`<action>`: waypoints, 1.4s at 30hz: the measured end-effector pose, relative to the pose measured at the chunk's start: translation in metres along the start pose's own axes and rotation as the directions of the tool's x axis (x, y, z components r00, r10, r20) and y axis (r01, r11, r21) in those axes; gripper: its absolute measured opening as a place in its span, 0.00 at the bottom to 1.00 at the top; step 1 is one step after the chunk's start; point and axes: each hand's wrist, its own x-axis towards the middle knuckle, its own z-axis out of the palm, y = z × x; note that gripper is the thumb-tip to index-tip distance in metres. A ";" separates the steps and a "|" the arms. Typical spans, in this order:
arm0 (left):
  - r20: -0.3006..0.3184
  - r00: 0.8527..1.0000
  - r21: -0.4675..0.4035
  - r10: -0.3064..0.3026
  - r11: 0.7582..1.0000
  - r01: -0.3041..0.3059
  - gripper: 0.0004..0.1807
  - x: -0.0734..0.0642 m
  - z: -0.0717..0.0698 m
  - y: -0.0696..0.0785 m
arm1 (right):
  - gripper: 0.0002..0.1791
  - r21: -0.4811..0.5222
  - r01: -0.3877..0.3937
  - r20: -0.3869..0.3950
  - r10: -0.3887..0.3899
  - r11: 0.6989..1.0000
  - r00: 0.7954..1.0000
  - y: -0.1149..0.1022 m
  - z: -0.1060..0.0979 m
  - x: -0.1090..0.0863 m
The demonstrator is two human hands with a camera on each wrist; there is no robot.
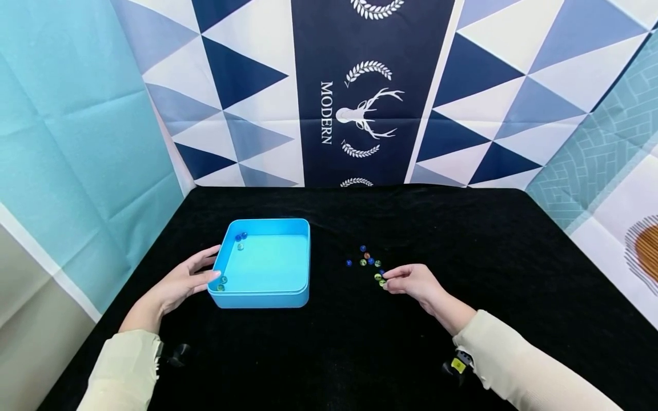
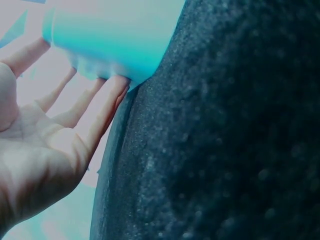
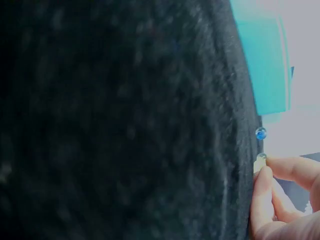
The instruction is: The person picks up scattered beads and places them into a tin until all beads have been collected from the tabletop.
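A light-blue square box (image 1: 283, 300) stands on the left part of the table, with several glass marbles inside along its left side. My left hand (image 1: 182, 278) touches the box's left wall and rim with extended fingers, as the left wrist view also shows. To the right of the box lies a loose group of blue, green and orange marbles (image 1: 363, 262). At the near end of that group my right hand (image 1: 418, 283) pinches a yellow-green marble (image 1: 382, 282) between thumb and index finger. A blue marble (image 3: 261, 133) lies just beyond those fingertips in the right wrist view.
Black cloth (image 1: 329, 354) covers the table. Patterned curtains (image 1: 247, 74) hang behind it and on both sides. A dark strap with a yellow label (image 1: 458, 365) is at my right wrist.
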 end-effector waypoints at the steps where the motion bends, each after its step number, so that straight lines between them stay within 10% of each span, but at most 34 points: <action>1: -0.001 1.000 -0.001 0.000 1.000 0.000 0.42 0.000 0.000 0.000 | 0.15 -0.020 -0.003 0.001 0.003 1.000 1.000 0.000 0.000 0.001; 13: -0.005 1.000 -0.003 -0.003 1.000 0.003 0.41 0.001 0.001 -0.003 | 0.09 -0.097 -0.069 -0.022 0.067 0.993 0.998 0.000 0.000 0.008; 26: -0.010 1.000 0.005 -0.008 1.000 0.009 0.42 0.001 0.001 -0.004 | 0.15 0.208 -0.088 0.055 0.078 0.974 0.995 0.002 -0.005 0.008; 42: -0.014 1.000 -0.001 -0.010 1.000 0.010 0.41 -0.001 0.001 0.000 | 0.08 0.348 -0.053 -0.013 0.062 0.936 0.998 -0.018 0.019 0.020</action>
